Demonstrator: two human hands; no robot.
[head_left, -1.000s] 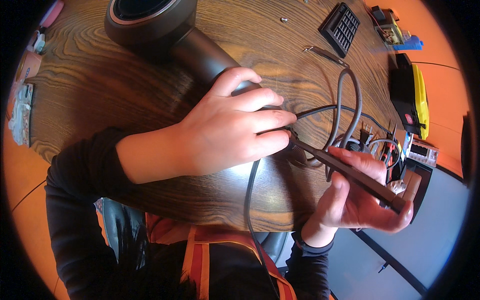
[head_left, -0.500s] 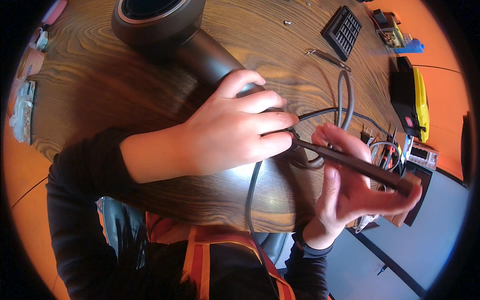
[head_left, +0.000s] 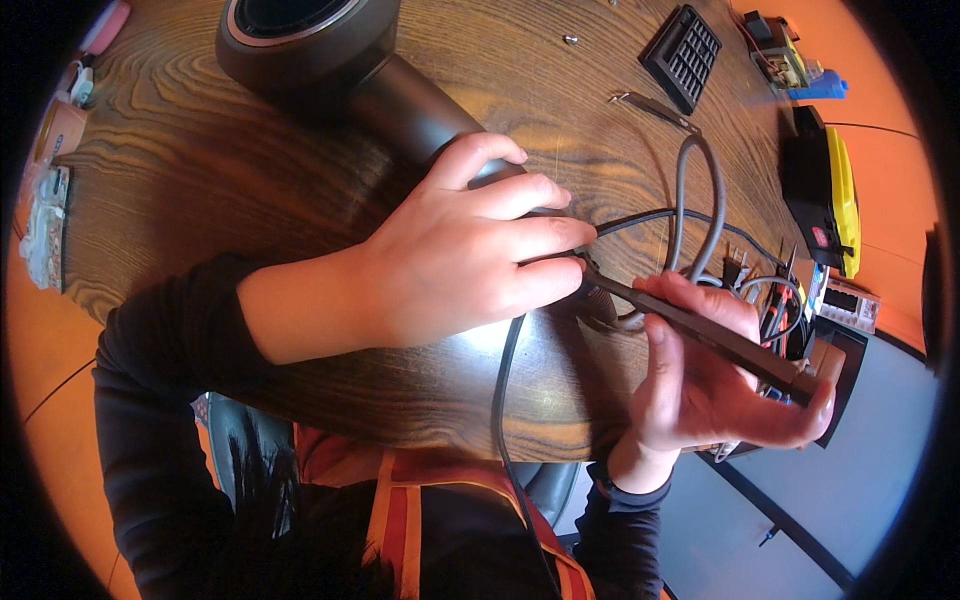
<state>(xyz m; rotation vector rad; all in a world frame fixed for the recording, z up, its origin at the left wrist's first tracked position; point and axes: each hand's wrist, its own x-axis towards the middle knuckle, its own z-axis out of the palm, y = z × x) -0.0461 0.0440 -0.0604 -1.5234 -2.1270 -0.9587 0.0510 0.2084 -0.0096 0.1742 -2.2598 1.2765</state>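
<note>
The dryer [head_left: 330, 60] lies on its side on the bench [head_left: 200, 180], barrel at the far end, handle running toward the person. The left hand [head_left: 470, 260] is wrapped over the handle's lower end, fingers curled round it, pinning it down. The right hand [head_left: 700, 380] grips a long dark tool [head_left: 720, 340], prob. a screwdriver, closed round its shaft; the tip meets the handle's base right at the left fingertips, where the black cord [head_left: 505, 390] leaves and drops off the near bench edge.

Handling, as a judgement: the dryer looks rigid and fairly heavy at the barrel end, w/ a smooth matte shell that could roll or slip if held only lightly. Best hold is the handle, as now, pressed flat to the bench. The cord is limp and offers no grip. The tool is thin and stiff, so it could skid off a small screw.

Rel. to the dryer: a grey cable loop [head_left: 700, 200] lies right of the handle, a black grille [head_left: 682, 45] sits right of the barrel w/ a small screw [head_left: 571, 40] between them, and a yellow-black meter [head_left: 830, 200] is further right.
</note>
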